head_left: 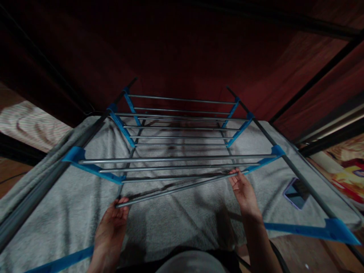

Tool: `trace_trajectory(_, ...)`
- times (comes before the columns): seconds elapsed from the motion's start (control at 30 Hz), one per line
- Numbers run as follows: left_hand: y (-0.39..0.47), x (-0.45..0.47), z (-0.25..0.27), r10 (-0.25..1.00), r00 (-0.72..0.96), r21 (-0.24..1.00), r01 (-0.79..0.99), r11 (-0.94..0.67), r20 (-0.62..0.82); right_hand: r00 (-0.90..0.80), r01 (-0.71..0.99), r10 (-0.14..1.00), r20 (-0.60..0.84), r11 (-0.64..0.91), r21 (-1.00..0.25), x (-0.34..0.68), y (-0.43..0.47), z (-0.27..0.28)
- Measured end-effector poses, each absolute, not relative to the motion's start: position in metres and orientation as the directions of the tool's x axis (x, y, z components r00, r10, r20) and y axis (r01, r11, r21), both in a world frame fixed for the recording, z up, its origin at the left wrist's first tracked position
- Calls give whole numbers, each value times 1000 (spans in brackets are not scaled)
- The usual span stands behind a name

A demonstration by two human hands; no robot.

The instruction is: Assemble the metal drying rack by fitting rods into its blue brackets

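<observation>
A thin grey metal rod (173, 191) slants between my two hands, its left end lower and nearer to me. My left hand (112, 222) is closed around that left end, apart from the frame. Near its other end, my right hand (241, 187) pinches the rod close to the right blue bracket (260, 164). Whether the right tip sits in the bracket I cannot tell. Around them stands a rack with dark upright poles (93, 127), blue plastic brackets and several grey crossbars (176, 159) fixed across. The left blue bracket (96, 171) is just beyond my left hand.
The rack rests on a grey fleecy cover (182, 220). A phone (296, 193) lies at the right beside a pole. More blue brackets jut out at the near left (62, 261) and near right (313, 229). A dark red wall (182, 49) is behind; a colourful packet (351, 178) lies far right.
</observation>
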State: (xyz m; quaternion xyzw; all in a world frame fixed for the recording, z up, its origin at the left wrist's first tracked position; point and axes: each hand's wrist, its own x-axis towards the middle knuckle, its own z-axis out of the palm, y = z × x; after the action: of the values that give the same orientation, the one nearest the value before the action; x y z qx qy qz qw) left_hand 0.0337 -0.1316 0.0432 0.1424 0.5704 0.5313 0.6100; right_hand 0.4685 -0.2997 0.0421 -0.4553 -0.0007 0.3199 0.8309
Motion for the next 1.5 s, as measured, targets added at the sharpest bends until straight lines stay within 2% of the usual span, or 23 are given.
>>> trace_trajectory(0.7,-121,45,64,771,-212,698,-608,378,-601,793,-533,530,-300,363,-765,470,-299,38)
trace_trajectory(1.5,-109,52,72,774,-195,685,-625,375,-602,780,-546,549,-299,364,-755,471,-297,41)
